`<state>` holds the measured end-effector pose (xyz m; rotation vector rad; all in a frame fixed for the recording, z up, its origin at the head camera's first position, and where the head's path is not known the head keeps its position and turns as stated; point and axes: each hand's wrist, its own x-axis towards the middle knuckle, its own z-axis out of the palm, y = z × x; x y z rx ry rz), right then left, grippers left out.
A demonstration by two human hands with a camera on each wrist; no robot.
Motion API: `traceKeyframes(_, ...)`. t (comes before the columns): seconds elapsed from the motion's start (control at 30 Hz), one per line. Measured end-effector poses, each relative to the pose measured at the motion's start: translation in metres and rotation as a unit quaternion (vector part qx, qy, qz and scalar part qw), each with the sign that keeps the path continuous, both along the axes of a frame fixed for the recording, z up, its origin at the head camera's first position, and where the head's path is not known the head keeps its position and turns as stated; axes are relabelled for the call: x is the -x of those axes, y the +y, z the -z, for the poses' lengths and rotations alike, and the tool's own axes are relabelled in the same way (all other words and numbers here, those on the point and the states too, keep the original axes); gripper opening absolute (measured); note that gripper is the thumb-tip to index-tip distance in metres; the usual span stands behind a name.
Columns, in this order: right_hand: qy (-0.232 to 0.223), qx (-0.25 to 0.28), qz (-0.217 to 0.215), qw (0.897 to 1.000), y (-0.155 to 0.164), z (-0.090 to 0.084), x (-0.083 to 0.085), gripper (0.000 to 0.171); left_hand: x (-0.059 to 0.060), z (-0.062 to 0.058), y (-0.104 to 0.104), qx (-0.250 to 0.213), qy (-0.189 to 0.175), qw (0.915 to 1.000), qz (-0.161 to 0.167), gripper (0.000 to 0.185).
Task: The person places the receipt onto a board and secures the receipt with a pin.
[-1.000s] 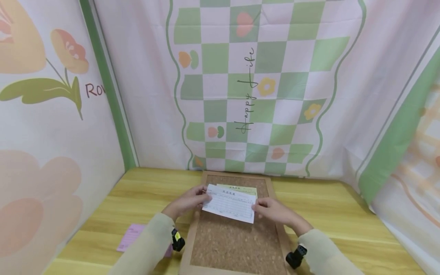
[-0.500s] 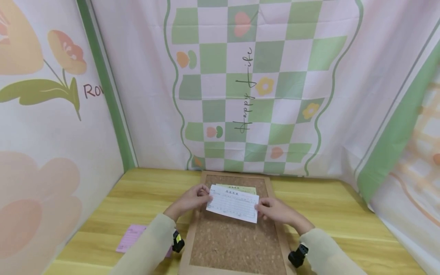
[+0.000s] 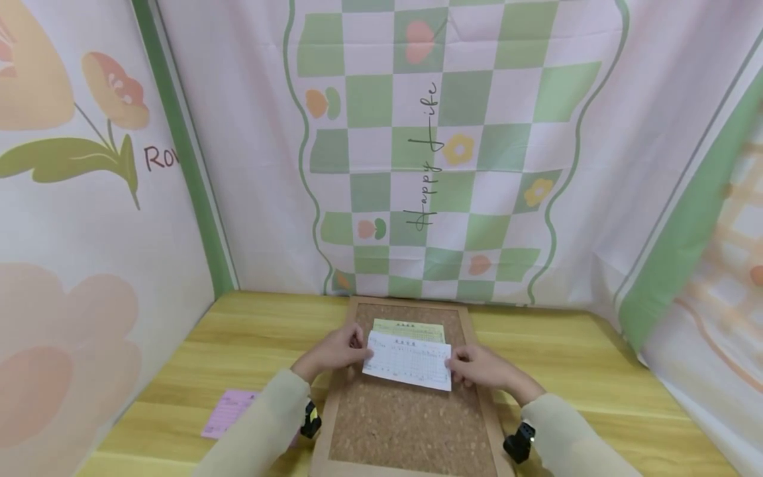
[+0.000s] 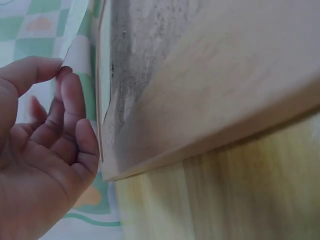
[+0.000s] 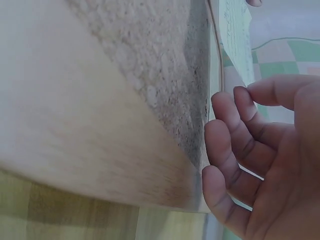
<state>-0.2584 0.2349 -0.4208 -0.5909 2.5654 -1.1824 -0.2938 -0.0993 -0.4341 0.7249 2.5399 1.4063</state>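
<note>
Both hands hold a white printed slip (image 3: 408,361) by its two short edges, above a wood-framed cork board (image 3: 411,424). My left hand (image 3: 335,351) pinches the left edge between thumb and forefinger, which the left wrist view shows close up, with the other fingers loosely bent. At the opposite edge, my right hand (image 3: 479,366) pinches the slip (image 5: 237,37) the same way. A yellow-green slip (image 3: 411,326) lies on the upper part of the board, its lower part hidden behind the white one.
On the table (image 3: 274,318) left of the board lies a pink slip (image 3: 229,412), partly covered by the left sleeve. A printed checkered curtain (image 3: 429,165) hangs behind the table. The board's raised wooden frame (image 3: 342,397) borders the cork.
The white slip, held by both hands, has shifted slightly right and toward the person. More of the yellow-green slip now shows above it.
</note>
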Motion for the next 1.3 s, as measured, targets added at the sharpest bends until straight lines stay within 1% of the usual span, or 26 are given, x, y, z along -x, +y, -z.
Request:
traceKeyframes(0.1,0.002,-0.013,-0.005,1.000,0.000,0.001,0.001,0.028,0.001,0.001,0.002,0.019,0.013,0.9996,0.015,0.024)
traceKeyframes(0.3,0.001,-0.022,-0.015,1.000,0.001,0.002,0.003,0.028,0.000,0.000,0.004,0.023,0.001,0.9992,0.032,0.022)
traceKeyframes(0.47,-0.002,-0.035,-0.015,0.999,0.001,0.004,0.005,0.028,-0.001,0.002,0.006,0.038,-0.020,0.9986,0.031,0.019)
traceKeyframes(0.63,-0.011,-0.051,-0.007,0.999,0.000,0.006,0.006,0.028,-0.001,0.004,0.008,0.060,-0.031,0.9973,0.026,0.018)
traceKeyframes(0.8,-0.017,-0.070,0.007,0.997,-0.003,0.005,0.005,0.028,-0.001,0.005,0.010,0.081,-0.033,0.9958,0.023,0.018)
traceKeyframes(1.03,-0.025,-0.088,0.014,0.996,-0.006,0.004,0.006,0.026,-0.002,0.003,0.010,0.113,-0.030,0.9929,0.022,0.018)
traceKeyframes(1.2,-0.030,-0.096,0.021,0.995,-0.008,0.004,0.006,0.026,-0.001,0.005,0.011,0.124,-0.033,0.9915,0.016,0.019)
traceKeyframes(1.3,-0.029,-0.104,0.027,0.994,-0.009,0.003,0.006,0.025,0.001,0.005,0.011,0.133,-0.029,0.9906,0.016,0.020)
